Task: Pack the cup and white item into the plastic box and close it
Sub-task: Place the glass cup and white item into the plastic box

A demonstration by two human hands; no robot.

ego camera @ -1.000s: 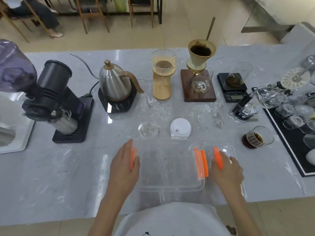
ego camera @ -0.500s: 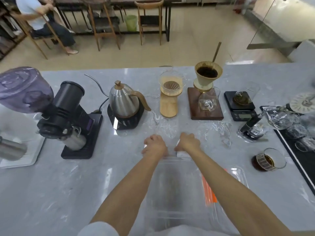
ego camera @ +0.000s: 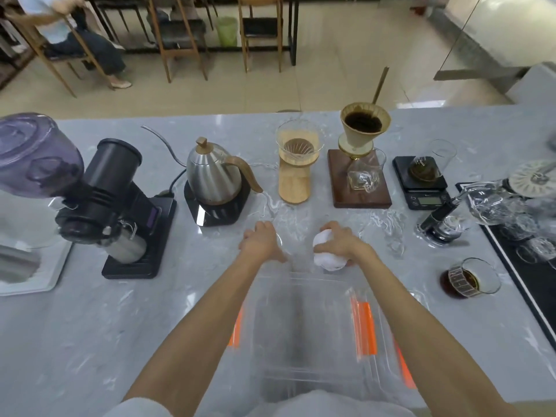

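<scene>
1. Now, over the grey counter (ego camera: pixel 90 326), we reach past the far rim of the open plastic box (ego camera: pixel 304 326), our landmark throughout.
2. Our right hand (ego camera: pixel 340 243) curls its fingers around the white item (ego camera: pixel 326 260), just beyond the box's far right corner; box-ward means pulling straight back toward us.
3. Our left hand (ego camera: pixel 261 240) covers the clear cup (ego camera: pixel 279 236), just beyond the far left corner (only a sliver of rim shows); we cannot tell whether those fingers have clamped.
4. Each hand is nearest its own item.
</scene>
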